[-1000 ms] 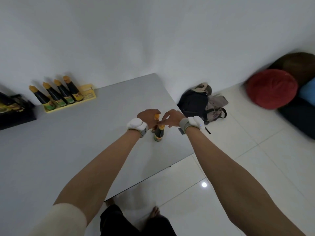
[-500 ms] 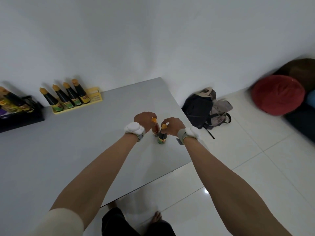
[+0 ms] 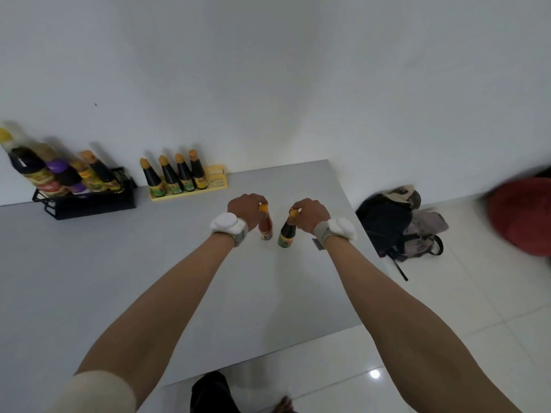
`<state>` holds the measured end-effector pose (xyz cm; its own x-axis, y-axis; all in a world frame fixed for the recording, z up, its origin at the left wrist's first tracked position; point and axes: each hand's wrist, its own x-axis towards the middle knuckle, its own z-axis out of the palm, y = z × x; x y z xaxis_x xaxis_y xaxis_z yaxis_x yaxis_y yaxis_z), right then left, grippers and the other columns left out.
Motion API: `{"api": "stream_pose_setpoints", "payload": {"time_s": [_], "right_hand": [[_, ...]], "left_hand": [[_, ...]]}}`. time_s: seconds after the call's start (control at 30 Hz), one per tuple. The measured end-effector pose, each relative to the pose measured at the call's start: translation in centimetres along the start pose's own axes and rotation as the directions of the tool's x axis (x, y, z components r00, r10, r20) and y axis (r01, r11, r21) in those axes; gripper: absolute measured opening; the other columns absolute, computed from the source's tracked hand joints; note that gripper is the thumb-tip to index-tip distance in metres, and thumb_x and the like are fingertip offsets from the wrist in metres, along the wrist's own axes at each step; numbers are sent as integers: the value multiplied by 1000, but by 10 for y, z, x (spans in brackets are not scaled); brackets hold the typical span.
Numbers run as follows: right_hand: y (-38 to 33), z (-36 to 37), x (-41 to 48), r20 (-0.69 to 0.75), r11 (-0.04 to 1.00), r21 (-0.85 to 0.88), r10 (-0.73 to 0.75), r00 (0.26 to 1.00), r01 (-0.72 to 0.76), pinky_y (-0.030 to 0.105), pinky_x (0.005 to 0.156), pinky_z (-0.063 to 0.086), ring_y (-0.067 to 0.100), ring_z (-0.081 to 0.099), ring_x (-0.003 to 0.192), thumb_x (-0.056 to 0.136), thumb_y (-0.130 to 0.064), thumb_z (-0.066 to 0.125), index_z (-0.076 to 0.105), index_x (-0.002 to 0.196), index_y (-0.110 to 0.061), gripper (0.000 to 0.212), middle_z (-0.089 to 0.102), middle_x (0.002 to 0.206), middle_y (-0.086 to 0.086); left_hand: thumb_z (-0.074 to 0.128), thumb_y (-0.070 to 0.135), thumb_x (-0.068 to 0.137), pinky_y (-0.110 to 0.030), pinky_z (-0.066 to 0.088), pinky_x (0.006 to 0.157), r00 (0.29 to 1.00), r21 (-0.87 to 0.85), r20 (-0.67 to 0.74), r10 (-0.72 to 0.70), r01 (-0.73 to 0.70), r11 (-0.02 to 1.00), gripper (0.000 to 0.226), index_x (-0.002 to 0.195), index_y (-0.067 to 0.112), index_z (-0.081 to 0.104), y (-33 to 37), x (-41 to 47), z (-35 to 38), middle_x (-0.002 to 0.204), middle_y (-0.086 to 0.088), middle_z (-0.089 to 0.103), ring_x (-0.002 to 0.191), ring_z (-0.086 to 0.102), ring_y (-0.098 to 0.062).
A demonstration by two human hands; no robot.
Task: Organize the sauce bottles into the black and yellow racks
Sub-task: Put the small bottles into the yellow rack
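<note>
Left hand (image 3: 245,210) fingers around red bottle (image 3: 266,225), right hand (image 3: 310,213) fingers around dark bottle (image 3: 288,230) (near table (image 3: 125,263) edge).

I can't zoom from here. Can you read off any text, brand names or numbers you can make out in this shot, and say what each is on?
No text is legible.
Bottles in the yellow rack: green and yellow labels, too blurred to read.
Bottles in the black rack: labels blurred.
Yellow rack's end panel: faint print, too small to read.
Red bottle under the left hand and dark bottle under the right hand: labels unreadable.
</note>
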<state>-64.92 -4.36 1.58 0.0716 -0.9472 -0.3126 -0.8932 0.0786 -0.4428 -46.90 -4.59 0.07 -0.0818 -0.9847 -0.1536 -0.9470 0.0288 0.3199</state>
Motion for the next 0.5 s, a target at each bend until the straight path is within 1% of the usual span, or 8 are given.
{"api": "stream_pose_setpoints", "payload": {"time_s": [0.1,0.2,0.27,0.33,0.43,0.5], "right_hand": [[-41,-4,24,-12,998,-23,-52,999,52,33,83,54,27,69,98,79,-25,70,68,112,-17,35,71,110,7],[-68,-8,44,-37,997,-31,-76,996,74,31,79,52,28,68,97,79,-26,70,69,110,-16,32,71,109,8],[-92,-8,62,-44,996,-29,-88,995,87,31,78,51,29,67,98,79,-26,70,70,109,-17,31,70,110,8],[-120,-6,86,-50,995,-27,-100,994,98,32,80,52,29,66,100,79,-26,69,70,109,-18,31,70,111,8],[-138,-5,107,-62,993,-27,-119,991,118,35,85,52,29,64,104,79,-26,69,69,112,-19,33,68,116,8],[-155,-2,128,-68,992,-30,-127,990,125,34,86,50,28,63,108,80,-25,69,69,113,-20,33,66,120,6]], "left_hand": [[55,35,90,-33,49,89,999,11,-34,-41,41,999,34,123,31,60,-34,11,-27,126,-1,64,115,61,-24],[53,34,91,-35,49,90,996,25,-76,-35,37,999,34,124,29,61,-55,23,-49,125,-3,65,116,60,-25],[54,34,90,-37,51,90,995,11,-96,-43,44,999,34,124,29,62,-75,37,-66,122,-7,65,116,57,-27],[55,34,89,-37,49,88,993,5,-105,-57,58,998,35,123,29,62,-98,58,-84,120,-8,63,114,56,-28],[57,36,86,-38,46,91,991,-5,-125,-40,40,999,35,120,32,64,-112,80,-97,118,-9,62,109,56,-33],[57,36,86,-38,43,93,989,33,-150,-14,19,999,32,116,33,66,-127,101,-106,115,-7,64,106,56,-33]]}}
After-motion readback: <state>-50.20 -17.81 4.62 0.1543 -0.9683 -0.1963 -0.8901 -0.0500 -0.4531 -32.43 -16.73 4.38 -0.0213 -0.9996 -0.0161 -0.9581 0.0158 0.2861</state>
